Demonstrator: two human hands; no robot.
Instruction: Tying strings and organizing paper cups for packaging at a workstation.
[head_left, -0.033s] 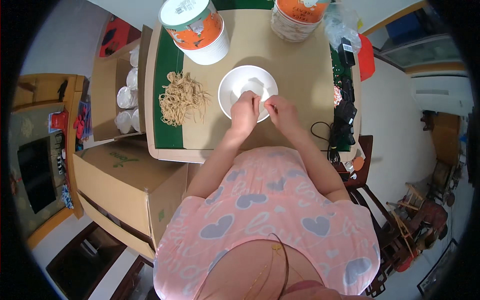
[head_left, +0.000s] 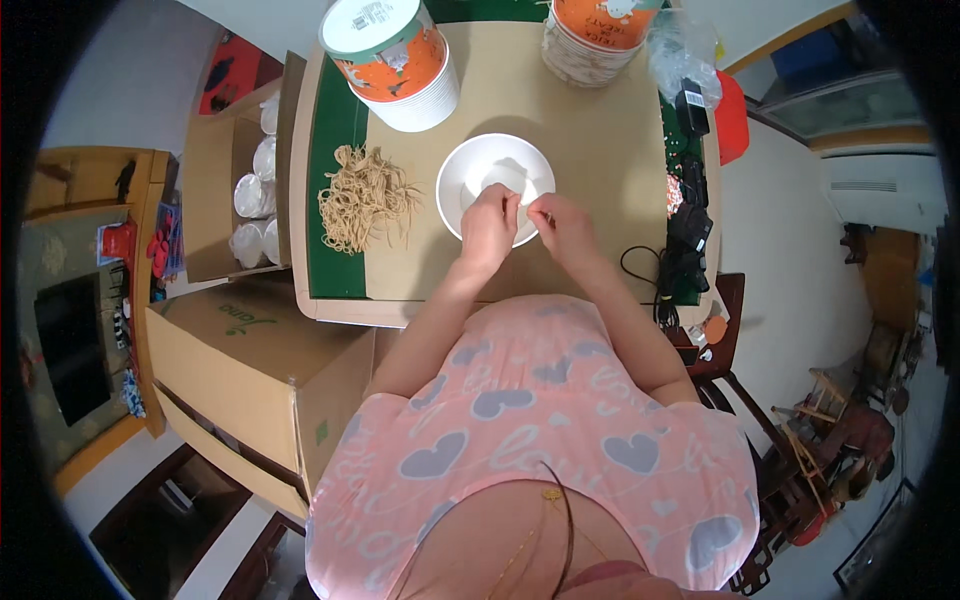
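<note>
A round white paper tub stands in the middle of the table with its open mouth up and its inside bare. My left hand is closed in a pinch over the tub's near rim. Facing it, my right hand pinches at the right side of the same rim, fingertips close to the left ones. Whatever lies between the fingers is too small to make out. A tangled pile of tan twine pieces lies left of the tub.
Behind stand two stacks of tubs: a left stack lying under an orange printed one, and a right stack. Black adapters and cables line the table's right edge. Cardboard boxes stand at the left, one holding white-wrapped rolls.
</note>
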